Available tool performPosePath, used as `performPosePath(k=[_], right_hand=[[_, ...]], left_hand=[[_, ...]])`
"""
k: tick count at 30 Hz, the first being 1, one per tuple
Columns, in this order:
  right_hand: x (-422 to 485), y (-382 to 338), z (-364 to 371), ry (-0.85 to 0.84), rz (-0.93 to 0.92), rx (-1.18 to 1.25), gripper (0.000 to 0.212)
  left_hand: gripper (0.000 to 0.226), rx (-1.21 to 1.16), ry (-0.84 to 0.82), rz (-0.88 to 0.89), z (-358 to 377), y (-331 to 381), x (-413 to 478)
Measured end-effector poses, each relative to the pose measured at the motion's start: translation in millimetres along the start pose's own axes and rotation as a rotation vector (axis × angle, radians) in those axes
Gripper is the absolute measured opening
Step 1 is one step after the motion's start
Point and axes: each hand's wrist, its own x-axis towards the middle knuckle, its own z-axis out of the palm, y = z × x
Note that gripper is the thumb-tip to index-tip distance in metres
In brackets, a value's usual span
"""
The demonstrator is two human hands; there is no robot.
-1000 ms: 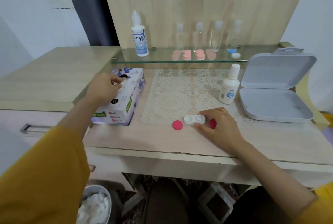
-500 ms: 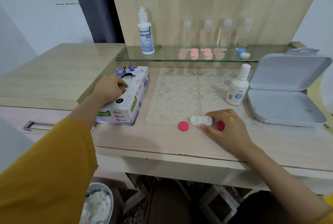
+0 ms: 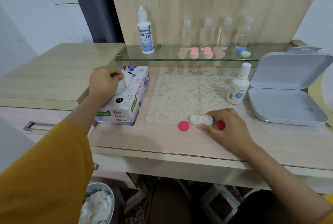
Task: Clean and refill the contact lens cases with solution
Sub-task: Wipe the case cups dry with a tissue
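Note:
A white contact lens case (image 3: 201, 120) lies uncapped at the front edge of the lace mat (image 3: 187, 92). My right hand (image 3: 227, 128) pinches its right end between thumb and fingers. One pink cap (image 3: 184, 125) lies left of the case, another pink cap (image 3: 220, 125) sits under my right palm. My left hand (image 3: 104, 82) is on top of the tissue box (image 3: 126, 104), closed on a white tissue (image 3: 124, 83) rising from the slot. A small solution bottle (image 3: 238, 86) stands at the mat's right edge.
An open grey box (image 3: 286, 108) lies at the right. On the glass shelf (image 3: 180, 59) stand a Dream Eye bottle (image 3: 145, 34), several clear bottles and pink lens cases (image 3: 201, 54). A metal bin (image 3: 98, 204) with used tissues sits below at the left.
My left hand has closed on a tissue and drawn it partly out of the box. My right hand stays on the lens case.

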Motion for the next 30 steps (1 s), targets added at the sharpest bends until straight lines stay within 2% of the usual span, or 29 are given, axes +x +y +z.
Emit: performPosePath(k=[5,9,12,16,18,20,24,27,30], right_hand=[[-1,0,-1,0.000,0.011,-0.001,0.033],[0,-1,-1,0.000,0.016,0.007,0.035],[-1,-1,-1,-0.003,0.024,0.022,0.038],[-1,1,-1,0.014,0.057,0.059,0.044],[-1,1,-3,0.067,0.072,0.078,0.040],[-1,-5,-8,0.145,0.083,0.133,0.035],[4,-25,-15,0.270,-0.012,0.250,0.043],[7,-33,-15,0.212,-0.085,0.264,0.049],[8,-31,-9,0.211,-0.103,0.277,0.025]], left_hand=[[0.014,-0.131,0.070,0.088,-14,24,5],[0.011,-0.199,0.055,0.182,-18,48,5],[0.008,-0.292,-0.017,0.214,-18,67,-4],[0.017,-0.360,-0.203,0.222,-7,86,-28],[0.024,-0.401,-0.258,0.221,3,90,-37],[0.021,-0.436,-0.328,0.212,9,96,-48],[0.013,-0.468,-0.417,0.271,15,111,-72],[0.013,-0.499,-0.443,0.317,17,119,-85],[0.009,-0.515,-0.445,0.325,19,123,-94]])
